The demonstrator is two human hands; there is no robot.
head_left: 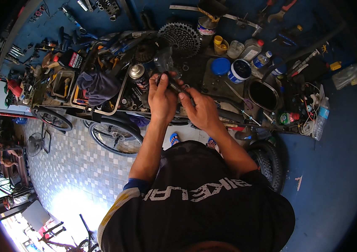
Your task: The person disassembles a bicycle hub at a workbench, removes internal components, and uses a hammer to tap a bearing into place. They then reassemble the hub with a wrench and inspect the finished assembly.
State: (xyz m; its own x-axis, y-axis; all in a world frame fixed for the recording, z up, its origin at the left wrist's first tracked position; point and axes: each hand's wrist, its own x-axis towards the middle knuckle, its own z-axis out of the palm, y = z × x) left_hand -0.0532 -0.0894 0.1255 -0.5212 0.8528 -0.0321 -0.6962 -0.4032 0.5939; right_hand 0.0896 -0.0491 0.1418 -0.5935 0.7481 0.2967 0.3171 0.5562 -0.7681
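In the head view, a slim dark part (175, 86) sits between both hands, over the counter (195, 73). The left hand's (162, 103) fingers grip one end; the right hand's (202, 109) pinch the other. It looks stiff, fairly light, perhaps greasy; a pinch at each end should steady it.

A crumpled dark grey cloth (98, 87) lies over a pale-rimmed rectangular tray (96, 111). A round blue plastic lid (220, 66) sits just beside a white-and-blue tub (239, 72). Below, a black-tyred bicycle wheel (116, 136) and a dark round fan (35, 144) stand on grey-and-white floor tiles (77, 155).
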